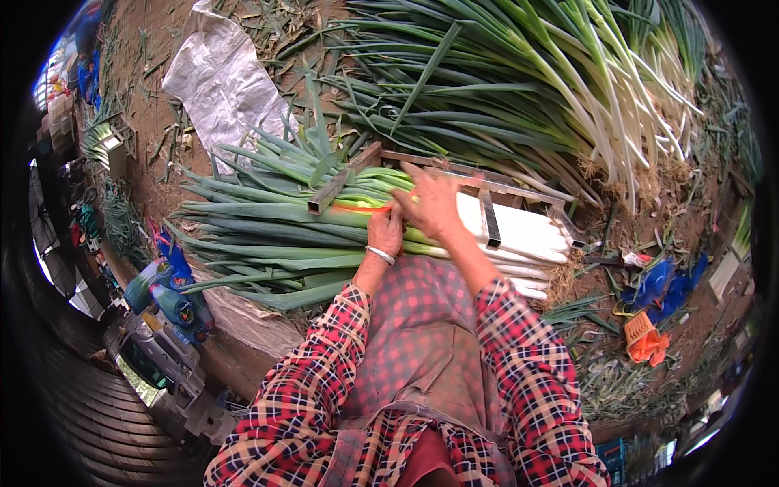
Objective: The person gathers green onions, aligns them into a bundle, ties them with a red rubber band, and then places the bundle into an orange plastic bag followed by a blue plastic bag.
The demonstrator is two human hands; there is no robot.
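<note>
A bundle of large green onions [274, 213] lies across a metal frame [487, 219] before me, green leaves to the left, white stalks [508, 219] to the right. An orange tie strip [362, 209] runs over the bundle between the frame's bars. My left hand [384, 233] pinches this strip between thumb and finger at the bundle's near side. My right hand [433, 201] is over the bundle just right of it, slightly blurred, its fingers spread and its thumb near the strip. Whether it grips part of the strip is unclear.
A large heap of untied green onions [517, 91] lies beyond the frame. A white woven sack [225, 79] is on the dirt floor at upper left. An orange plastic basket [639, 329] and blue plastic [651, 286] lie at right. Wrapped bundles [173, 298] stand at left.
</note>
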